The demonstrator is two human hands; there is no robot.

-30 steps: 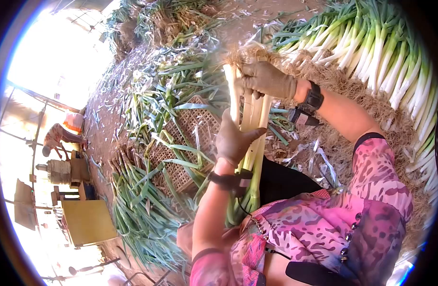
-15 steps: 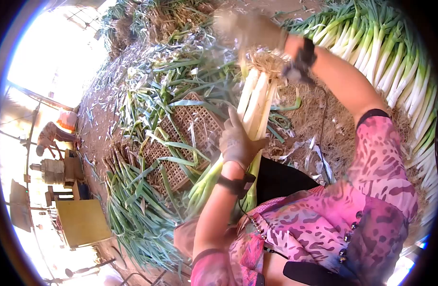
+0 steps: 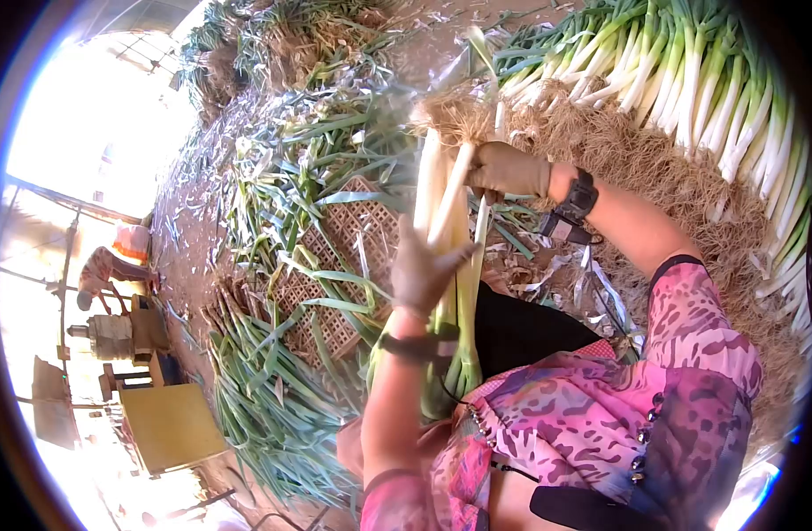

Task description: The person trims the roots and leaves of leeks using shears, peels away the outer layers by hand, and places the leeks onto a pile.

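A bundle of several long green onions stands on end before me, with brown roots at the top and green leaves by my lap. My left hand, in a tan glove and slightly blurred, is on the bundle's middle; its thumb crosses the stalks and its fingers lie along their left side. Just below the roots, my gloved right hand has its fingers curled at a thin pale stalk on the bundle's right side. Its fingertips are partly hidden.
Trimmed onions lie in a long row at the right, roots inward. An upturned plastic crate sits among leaf scraps. Untrimmed onions are heaped at lower left. Another person bends over far left, near a yellow board.
My right hand has come down from above the roots to the right side of the stalks. The bundle's root end has shifted left and the stalks have spread. My left hand stays at mid-bundle.
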